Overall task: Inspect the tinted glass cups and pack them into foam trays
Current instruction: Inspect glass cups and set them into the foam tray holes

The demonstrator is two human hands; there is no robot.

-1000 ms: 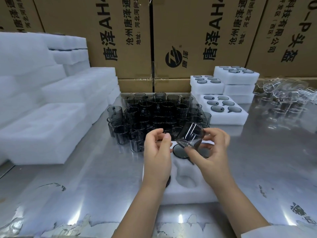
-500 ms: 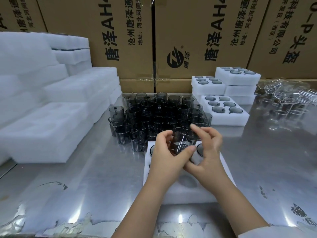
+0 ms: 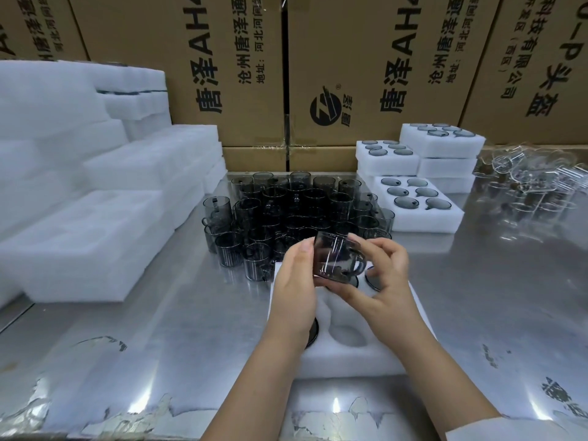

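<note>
A smoky tinted glass cup [image 3: 334,259] with a handle on its right side is held between both hands above a white foam tray [image 3: 356,354]. My left hand [image 3: 294,291] grips its left side, and my right hand [image 3: 381,281] holds its underside and right side. The tray lies on the steel table in front of me. An empty round pocket [image 3: 346,335] shows in it, and dark cup rims show in other pockets, partly hidden by my hands. Behind the tray stands a dense cluster of loose tinted cups [image 3: 296,214].
Filled foam trays [image 3: 423,218] stack at the back right. Clear glass pieces [image 3: 534,186] lie at the far right. Empty foam trays [image 3: 79,243] pile up along the left. Cardboard boxes [image 3: 350,74] wall off the back. Bare steel table [image 3: 159,338] lies at the front left.
The cup was tilted in my right hand alone; my left hand joined it, and the cup turned upright with its handle now pointing right.
</note>
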